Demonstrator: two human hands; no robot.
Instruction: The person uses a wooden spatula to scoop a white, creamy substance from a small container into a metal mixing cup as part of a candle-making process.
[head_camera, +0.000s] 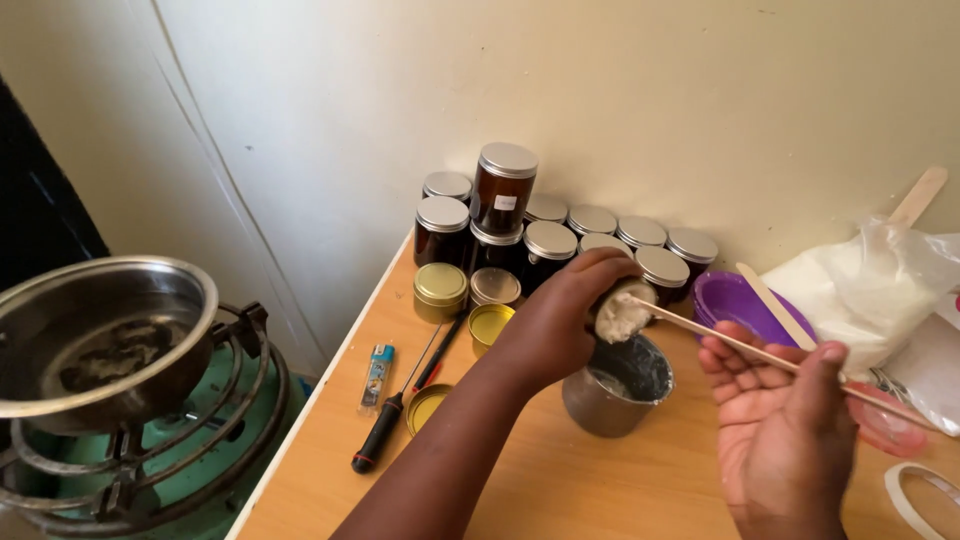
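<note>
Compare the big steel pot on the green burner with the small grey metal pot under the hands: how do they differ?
The big steel pot sits on the green burner's ring stand beside the table; the small grey metal pot stands on the wooden table. The big pot is wider and shallower, with a dark patch inside; the small pot's walls are smeared white. No hand is near the big pot; the left hand tilts a tin over the small one. Both are lidless round metal.

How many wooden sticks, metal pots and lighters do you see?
Wooden sticks: 3
Metal pots: 2
Lighter: 1
Total: 6
</note>
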